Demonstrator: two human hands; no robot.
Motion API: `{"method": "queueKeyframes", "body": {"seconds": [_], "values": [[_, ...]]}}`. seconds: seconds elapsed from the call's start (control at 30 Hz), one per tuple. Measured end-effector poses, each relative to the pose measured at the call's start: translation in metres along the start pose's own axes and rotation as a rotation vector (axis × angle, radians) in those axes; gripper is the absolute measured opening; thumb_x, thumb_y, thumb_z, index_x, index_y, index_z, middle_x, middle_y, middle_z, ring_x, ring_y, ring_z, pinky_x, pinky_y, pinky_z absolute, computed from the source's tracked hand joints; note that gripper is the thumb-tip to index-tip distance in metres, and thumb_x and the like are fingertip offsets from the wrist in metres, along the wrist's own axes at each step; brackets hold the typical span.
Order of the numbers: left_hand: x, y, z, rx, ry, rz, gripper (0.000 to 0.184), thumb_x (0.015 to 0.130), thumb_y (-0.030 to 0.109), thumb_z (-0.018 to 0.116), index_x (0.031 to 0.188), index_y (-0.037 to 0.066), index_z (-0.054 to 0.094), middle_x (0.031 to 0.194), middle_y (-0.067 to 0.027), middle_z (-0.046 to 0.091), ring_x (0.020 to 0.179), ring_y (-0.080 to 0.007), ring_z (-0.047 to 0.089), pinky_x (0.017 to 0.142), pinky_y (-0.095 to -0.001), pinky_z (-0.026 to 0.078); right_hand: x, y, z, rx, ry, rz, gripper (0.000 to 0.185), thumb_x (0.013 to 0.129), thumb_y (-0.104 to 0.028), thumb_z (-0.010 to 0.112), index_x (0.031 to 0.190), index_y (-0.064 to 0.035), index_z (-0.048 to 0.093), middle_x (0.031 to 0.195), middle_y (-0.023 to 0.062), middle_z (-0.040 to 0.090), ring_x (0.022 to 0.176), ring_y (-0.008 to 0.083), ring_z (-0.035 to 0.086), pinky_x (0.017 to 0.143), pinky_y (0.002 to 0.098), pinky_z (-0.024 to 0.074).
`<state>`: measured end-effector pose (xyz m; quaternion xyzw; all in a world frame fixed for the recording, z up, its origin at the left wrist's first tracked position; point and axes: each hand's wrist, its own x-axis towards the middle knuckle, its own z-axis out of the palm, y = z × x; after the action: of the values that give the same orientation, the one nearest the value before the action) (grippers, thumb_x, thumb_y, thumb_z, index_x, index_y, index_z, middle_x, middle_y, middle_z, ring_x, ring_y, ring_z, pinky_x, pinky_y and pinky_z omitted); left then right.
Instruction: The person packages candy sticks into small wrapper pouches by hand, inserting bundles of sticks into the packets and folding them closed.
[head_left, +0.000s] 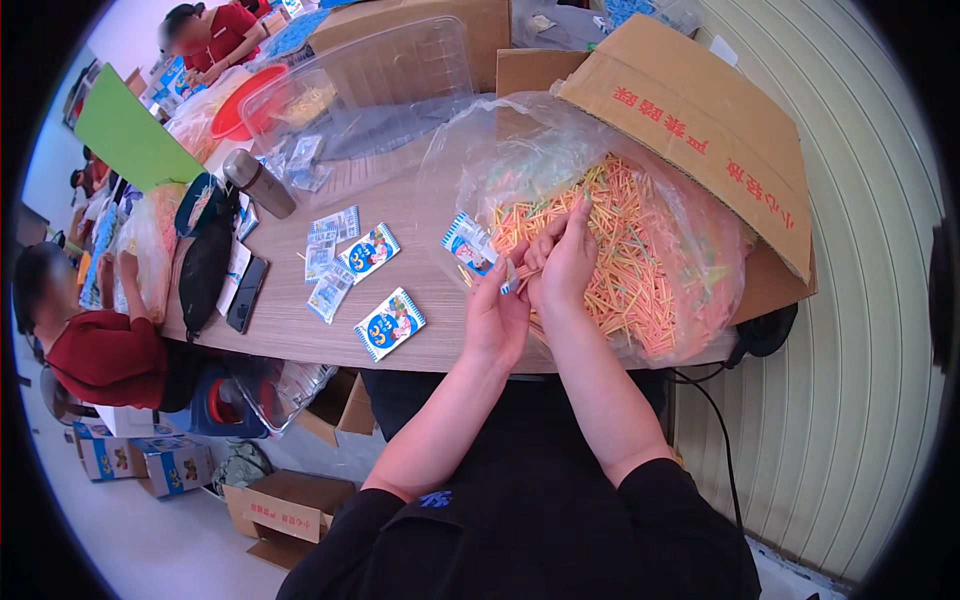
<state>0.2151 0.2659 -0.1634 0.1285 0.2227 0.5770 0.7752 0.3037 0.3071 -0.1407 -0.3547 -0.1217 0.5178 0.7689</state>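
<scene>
My left hand [497, 318] is closed on a small blue-and-white packet [468, 243], which tilts up past the fingers. Close against it, my right hand [562, 262] has its fingers curled together around a few thin pastel sticks, mostly hidden by the fingers, at the packet's lower end. Beneath and behind both hands lies a large heap of pink, yellow and green sticks [640, 270] in a clear plastic bag [480, 140]. Left of my hands on the table are a printed packet [390, 324], a second one [369, 253] and several clear-and-blue sachets [328, 290].
A cardboard box [700, 120] with raised flaps stands behind the bag. Toward the back are a clear plastic bin [370, 100], a red basin [240, 105] and a steel flask [258, 183]. A phone [247, 295] lies left. A co-worker [105, 345] sits beyond.
</scene>
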Motion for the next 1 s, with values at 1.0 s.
{"method": "queueKeyframes", "body": {"seconds": [1.0], "values": [[-0.001, 0.000, -0.008, -0.175, -0.109, -0.096, 0.032, 0.095, 0.021, 0.050, 0.122, 0.005, 0.055, 0.125, -0.0089, 0.059, 0.121, -0.0200, 0.054, 0.108, -0.0386, 0.039, -0.005, 0.003, -0.007, -0.096, -0.188, -0.034, 0.052, 0.106, -0.044, 0.047, 0.065, -0.0135, 0.036, 0.050, -0.0052, 0.034, 0.041, 0.0055, 0.033, 0.038, 0.0234, 0.0253]]}}
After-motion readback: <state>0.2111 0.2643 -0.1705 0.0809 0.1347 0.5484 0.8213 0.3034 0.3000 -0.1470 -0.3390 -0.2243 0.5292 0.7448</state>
